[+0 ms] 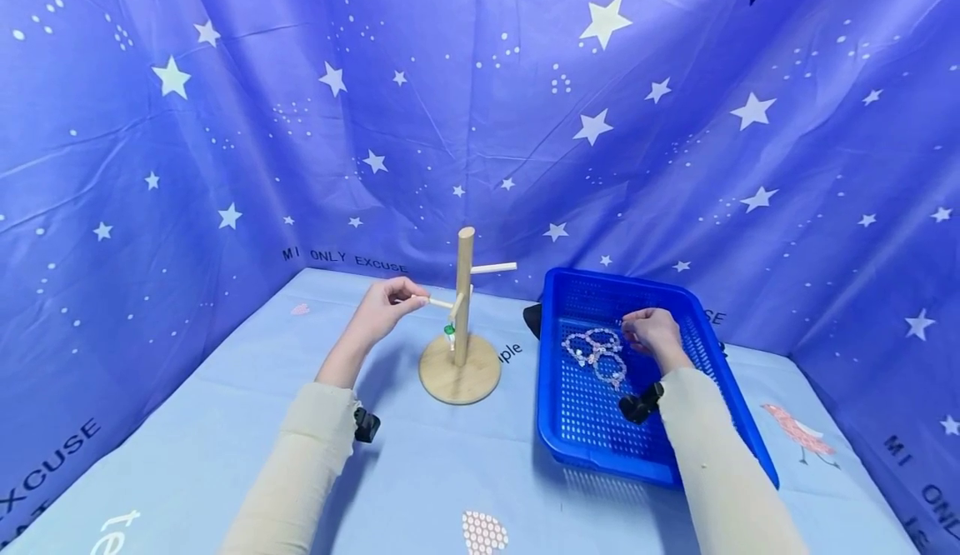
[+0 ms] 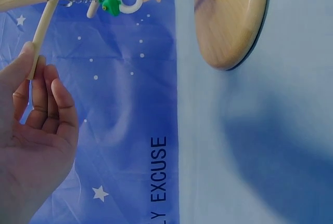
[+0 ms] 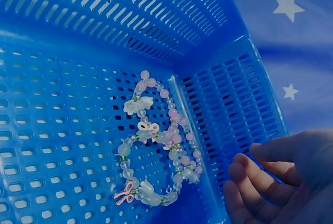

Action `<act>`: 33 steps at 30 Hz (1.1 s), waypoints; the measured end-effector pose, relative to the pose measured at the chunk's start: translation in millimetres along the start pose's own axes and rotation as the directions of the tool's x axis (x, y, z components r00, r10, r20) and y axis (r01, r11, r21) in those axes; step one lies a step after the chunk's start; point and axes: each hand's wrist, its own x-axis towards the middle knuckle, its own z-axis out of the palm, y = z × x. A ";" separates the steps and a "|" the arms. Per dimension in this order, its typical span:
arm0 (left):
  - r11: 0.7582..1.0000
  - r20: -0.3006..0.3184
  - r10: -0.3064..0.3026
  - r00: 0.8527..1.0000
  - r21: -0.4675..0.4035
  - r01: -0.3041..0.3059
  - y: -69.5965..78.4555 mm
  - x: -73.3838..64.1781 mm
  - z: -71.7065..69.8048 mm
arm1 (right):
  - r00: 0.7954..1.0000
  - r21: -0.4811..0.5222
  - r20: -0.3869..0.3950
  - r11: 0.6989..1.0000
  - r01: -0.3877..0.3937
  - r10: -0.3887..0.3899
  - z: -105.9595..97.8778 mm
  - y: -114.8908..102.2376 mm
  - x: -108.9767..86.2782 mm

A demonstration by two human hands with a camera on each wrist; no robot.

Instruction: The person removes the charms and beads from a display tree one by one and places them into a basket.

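My left hand pinches the end of one wooden peg on a wooden stand with a round base. From that peg, close to the post, hangs a keychain with a green figure and a white ring. Over the blue basket, my right hand hovers with its fingers loosely bent and nothing between them. Several beaded bracelets in pink, clear and pale green lie together on the basket floor, just beside the right fingertips.
Another peg juts to the right from the post. A light blue cloth covers the table, and a purple star-printed curtain rises behind it. A black object shows at the basket's left side.
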 end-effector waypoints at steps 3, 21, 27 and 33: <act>0.999 -0.042 0.006 0.999 0.036 -0.004 1.4 -1.8 2.5 | 1.000 0.015 0.015 1.000 0.026 -0.026 -3.8 -3.5 -4.4; 0.965 -0.277 0.078 0.958 0.261 -0.003 17.1 -29.5 15.4 | 0.945 0.115 0.124 0.950 0.290 -0.303 0.7 -42.1 -54.9; 0.892 -0.309 0.150 0.939 0.452 0.006 29.6 -40.7 20.4 | 0.901 0.142 0.157 0.912 0.384 -0.404 17.9 -60.1 -77.8; 0.769 -0.286 0.188 0.940 0.638 0.040 47.8 -49.3 28.5 | 0.849 0.178 0.215 0.874 0.452 -0.483 42.2 -75.5 -101.1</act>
